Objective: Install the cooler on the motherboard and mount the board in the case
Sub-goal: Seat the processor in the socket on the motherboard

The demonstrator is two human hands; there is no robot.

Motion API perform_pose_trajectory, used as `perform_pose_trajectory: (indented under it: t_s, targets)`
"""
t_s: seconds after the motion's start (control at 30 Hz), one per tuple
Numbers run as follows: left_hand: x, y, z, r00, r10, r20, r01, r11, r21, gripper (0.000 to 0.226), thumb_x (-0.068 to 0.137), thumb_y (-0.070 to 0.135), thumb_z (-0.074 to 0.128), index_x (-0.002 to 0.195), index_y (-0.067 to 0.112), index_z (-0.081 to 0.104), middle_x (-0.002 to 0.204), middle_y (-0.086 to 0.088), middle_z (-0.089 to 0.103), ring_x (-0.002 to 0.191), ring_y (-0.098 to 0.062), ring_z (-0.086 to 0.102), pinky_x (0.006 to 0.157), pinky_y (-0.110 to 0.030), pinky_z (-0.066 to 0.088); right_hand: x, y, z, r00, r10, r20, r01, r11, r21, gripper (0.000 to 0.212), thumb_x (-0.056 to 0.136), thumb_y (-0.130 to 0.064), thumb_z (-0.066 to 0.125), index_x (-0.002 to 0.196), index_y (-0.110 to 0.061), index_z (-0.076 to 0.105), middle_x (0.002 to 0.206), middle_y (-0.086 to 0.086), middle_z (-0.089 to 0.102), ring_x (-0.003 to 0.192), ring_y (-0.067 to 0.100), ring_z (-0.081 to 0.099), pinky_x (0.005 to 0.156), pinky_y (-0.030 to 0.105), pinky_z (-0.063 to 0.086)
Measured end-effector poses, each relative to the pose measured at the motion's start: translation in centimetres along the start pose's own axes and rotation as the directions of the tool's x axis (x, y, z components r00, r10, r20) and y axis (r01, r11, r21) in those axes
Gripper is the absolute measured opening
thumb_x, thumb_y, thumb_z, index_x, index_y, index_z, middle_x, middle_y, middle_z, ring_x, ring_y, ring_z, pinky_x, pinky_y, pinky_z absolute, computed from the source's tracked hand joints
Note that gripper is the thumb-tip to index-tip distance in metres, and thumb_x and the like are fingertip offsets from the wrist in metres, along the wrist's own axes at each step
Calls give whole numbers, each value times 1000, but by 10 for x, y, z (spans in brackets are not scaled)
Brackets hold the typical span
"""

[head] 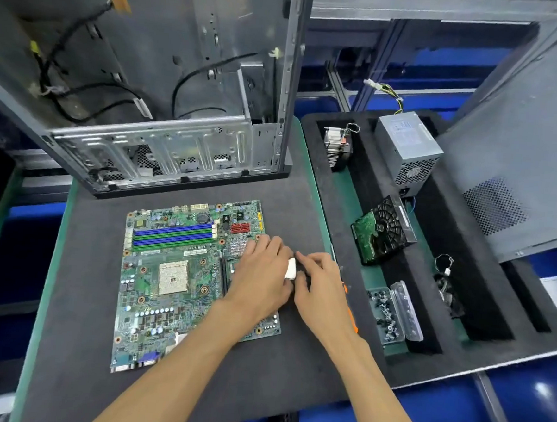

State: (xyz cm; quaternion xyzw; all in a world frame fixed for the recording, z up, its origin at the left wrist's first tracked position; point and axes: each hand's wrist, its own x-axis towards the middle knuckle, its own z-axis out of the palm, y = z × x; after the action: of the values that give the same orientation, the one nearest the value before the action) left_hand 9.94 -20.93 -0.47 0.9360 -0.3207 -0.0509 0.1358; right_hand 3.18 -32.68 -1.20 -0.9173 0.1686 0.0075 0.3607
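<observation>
The green motherboard (170, 279) lies flat on the dark mat, its bare CPU socket (172, 276) facing up. The cooler (337, 148), a finned heatsink with a fan, rests in the foam tray at the right. An open metal case (168, 71) stands upright behind the board. My left hand (261, 275) rests over the board's right edge, and my right hand (318, 283) is beside it. Both hands pinch a small white object (291, 268) between them; I cannot tell what it is.
The black foam tray (341, 235) also holds a power supply (408, 147), a hard drive (382, 233), a clear box of screws (385, 317) and a small cable bundle (445, 281). A grey case side panel (518, 161) leans at the far right. An orange tool (350, 314) lies under my right wrist.
</observation>
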Motion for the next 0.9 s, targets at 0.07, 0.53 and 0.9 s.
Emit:
perform_pose_trajectory:
  t_s: [0.07,0.53,0.9]
  targets:
    - [1,2,0,1000,7,-5,-7,1000,-13,37,82,32,55,117,21,59,108,3,53,105,-21,42,91,-31,28,1,-1,-2,1000,23,12,-24,999,39,39,100,-16,52,139,-20,58,120,-8,51,113,6,46,85,15,34]
    - [-43,-21,-52,954,-186,-234,113,950,-291,39,81,36,68,115,19,60,102,5,53,99,-16,48,88,-30,39,2,-61,1,988,125,94,-157,777,609,17,97,-13,61,100,-25,73,81,5,74,68,22,66,59,31,53]
    - [-106,-75,-73,889,-389,-241,235,840,-489,38,84,30,74,120,27,62,106,13,47,105,-8,49,91,-22,40,-13,-117,46,960,64,273,-247,651,717,14,100,-12,60,102,-21,70,69,-4,72,64,7,67,62,20,53]
